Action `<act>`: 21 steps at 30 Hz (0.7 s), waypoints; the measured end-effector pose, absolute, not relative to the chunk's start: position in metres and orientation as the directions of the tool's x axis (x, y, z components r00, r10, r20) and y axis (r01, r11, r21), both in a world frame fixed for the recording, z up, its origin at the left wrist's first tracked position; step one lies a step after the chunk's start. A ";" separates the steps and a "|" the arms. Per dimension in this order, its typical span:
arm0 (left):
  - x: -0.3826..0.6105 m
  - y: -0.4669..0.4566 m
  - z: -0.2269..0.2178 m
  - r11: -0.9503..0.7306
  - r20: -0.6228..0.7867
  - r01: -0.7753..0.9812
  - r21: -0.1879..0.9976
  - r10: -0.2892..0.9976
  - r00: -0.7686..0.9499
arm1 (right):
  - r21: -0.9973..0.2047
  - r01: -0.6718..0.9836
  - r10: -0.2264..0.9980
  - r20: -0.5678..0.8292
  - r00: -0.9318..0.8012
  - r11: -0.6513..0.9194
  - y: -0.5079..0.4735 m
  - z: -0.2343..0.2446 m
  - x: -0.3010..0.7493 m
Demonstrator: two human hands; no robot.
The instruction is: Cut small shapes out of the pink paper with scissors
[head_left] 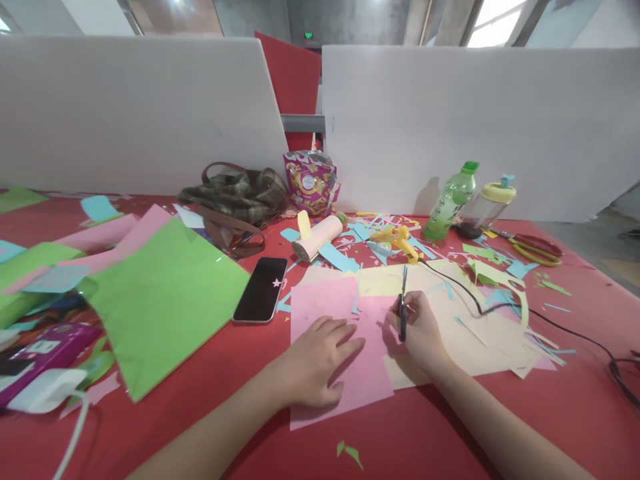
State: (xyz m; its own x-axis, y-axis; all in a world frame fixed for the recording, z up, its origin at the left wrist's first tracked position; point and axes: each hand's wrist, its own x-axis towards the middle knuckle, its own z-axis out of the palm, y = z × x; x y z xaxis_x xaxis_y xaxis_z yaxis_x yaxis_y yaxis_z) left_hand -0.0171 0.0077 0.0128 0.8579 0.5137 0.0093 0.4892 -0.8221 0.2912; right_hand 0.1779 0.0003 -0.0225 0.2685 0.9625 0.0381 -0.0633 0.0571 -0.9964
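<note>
A sheet of pink paper [345, 393] lies on the red table before me, with a piece cut away near its upper right. My left hand [320, 363] rests on it, fingers spread, holding nothing. My right hand [423, 330] grips small dark-handled scissors [403, 303], blades pointing up and away, over the right side of the pink sheet. Under and beside that sheet spreads cream paper [470, 327]. A black phone [261, 291] lies to the left of the pink sheet. Beyond it rests a paper-covered tube [319, 238] with blue and yellow paper pieces attached.
A yellow glue gun [399, 241] trails a black cable across the right side. Behind stand a green bottle [453, 200], a lidded jar [486, 208] and a purple snack bag [311, 181]. Yellow-handled scissors [535, 250] lie right; green paper [165, 300] covers the left.
</note>
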 end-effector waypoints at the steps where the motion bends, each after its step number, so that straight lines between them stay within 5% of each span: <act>1: -0.017 0.007 0.012 -0.825 0.011 0.490 0.282 0.513 0.858 | -0.996 -0.061 0.963 0.040 0.266 0.058 0.000 -0.023 0.178; 11: -0.015 0.010 0.008 -0.867 0.086 0.464 0.181 0.484 0.871 | -0.998 -0.046 0.964 0.037 0.263 0.050 0.000 -0.020 0.177; 21: -0.010 0.014 -0.017 -0.900 0.345 0.434 0.040 0.420 0.839 | -0.999 -0.023 0.963 0.031 0.269 0.039 -0.001 -0.022 0.178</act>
